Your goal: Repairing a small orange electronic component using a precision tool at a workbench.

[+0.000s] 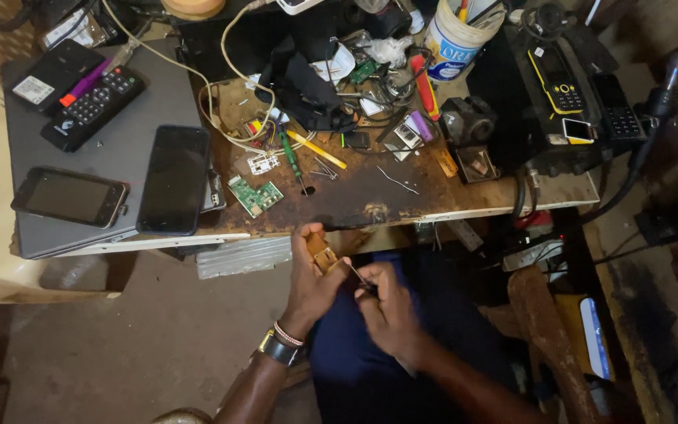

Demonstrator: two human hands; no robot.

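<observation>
Small tan part [322, 252] pinched in left hand [313, 284] fingers, just below counter [370, 206] edge. Right hand [390, 308] fingers clenched on thin metal tool [357, 275], tip touching part. Likely light, rigid, fragile; best gripped by side edges. Green circuit board [255, 195] above, on counter.

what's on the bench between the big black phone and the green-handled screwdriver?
Head view: between the big black phone and the green-handled screwdriver lie a green circuit board and a smaller white board.
</observation>
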